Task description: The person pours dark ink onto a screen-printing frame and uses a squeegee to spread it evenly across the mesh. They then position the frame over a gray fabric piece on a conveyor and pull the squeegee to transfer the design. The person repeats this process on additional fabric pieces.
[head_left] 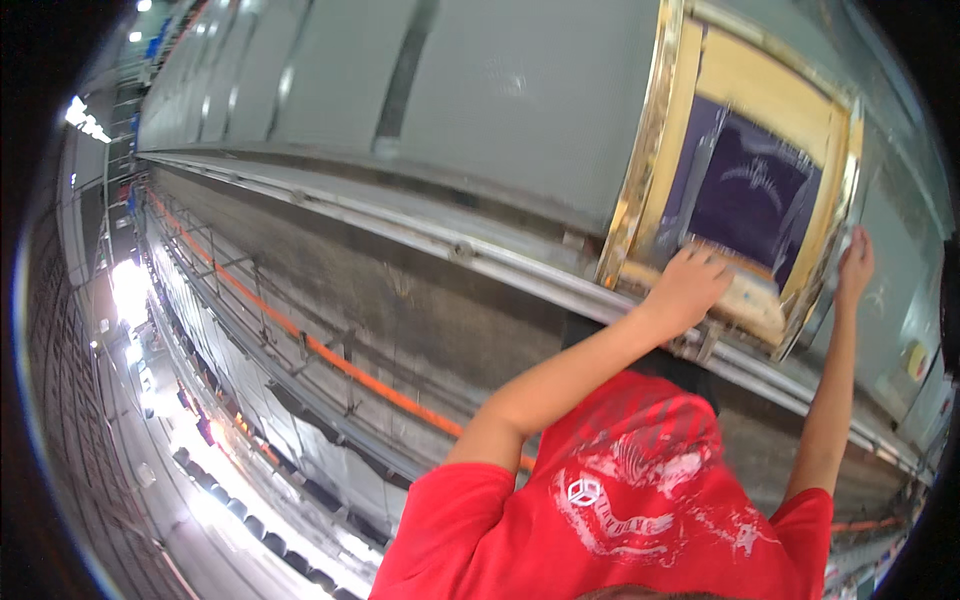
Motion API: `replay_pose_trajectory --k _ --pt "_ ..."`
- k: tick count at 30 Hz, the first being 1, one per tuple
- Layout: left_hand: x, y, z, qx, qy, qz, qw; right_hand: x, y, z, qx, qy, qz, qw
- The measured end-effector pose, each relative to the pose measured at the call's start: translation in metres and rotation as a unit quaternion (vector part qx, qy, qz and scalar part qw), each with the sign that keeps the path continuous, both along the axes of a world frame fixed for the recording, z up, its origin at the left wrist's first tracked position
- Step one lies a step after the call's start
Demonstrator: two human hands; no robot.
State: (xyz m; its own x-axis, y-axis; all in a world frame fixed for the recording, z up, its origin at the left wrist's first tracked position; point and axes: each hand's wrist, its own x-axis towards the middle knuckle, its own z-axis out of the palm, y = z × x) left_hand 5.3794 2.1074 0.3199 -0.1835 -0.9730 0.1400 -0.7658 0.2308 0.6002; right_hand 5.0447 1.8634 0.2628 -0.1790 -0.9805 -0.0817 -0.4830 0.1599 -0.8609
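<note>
A screen printing frame [640,150] with metal, ink-stained edges lies on the long grey table. Its yellow mesh [760,75] carries a dark purple area [755,190] with a faint curved design in it. Near the frame's close end, a wooden-handled squeegee [750,300] rests across the mesh. My left hand [690,285] is closed over the left part of that handle, fingers curled on top. At the frame's right edge, my right hand [855,265] closes its fingers on the metal side; the fingertips are partly hidden.
The grey printing table [540,100] runs far to the left, with a metal rail [450,250] along its near side. An orange pipe [370,375] runs lengthwise below it. A red and yellow round button [915,360] sits at the right. Bright lights [88,118] shine at far left.
</note>
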Motion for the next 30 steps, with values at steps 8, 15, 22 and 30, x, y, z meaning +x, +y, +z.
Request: replay_pose_trajectory --k 8,15,22,30 --pt "0.016 0.019 -0.028 0.022 -0.048 -0.030 0.998 0.028 0.032 -0.054 -0.040 -0.032 -0.038 0.998" --pt "0.009 0.010 -0.025 0.010 -0.009 -0.034 0.999 0.012 0.029 -0.047 -0.073 -0.021 -0.028 0.997" --pt "0.007 0.022 -0.030 0.016 -0.015 -0.008 1.000 0.022 0.032 -0.051 -0.060 -0.066 -0.014 0.996" --pt "0.018 0.019 -0.062 -0.034 -0.040 -0.028 0.998 0.020 0.031 -0.042 -0.099 -0.009 -0.014 0.995"
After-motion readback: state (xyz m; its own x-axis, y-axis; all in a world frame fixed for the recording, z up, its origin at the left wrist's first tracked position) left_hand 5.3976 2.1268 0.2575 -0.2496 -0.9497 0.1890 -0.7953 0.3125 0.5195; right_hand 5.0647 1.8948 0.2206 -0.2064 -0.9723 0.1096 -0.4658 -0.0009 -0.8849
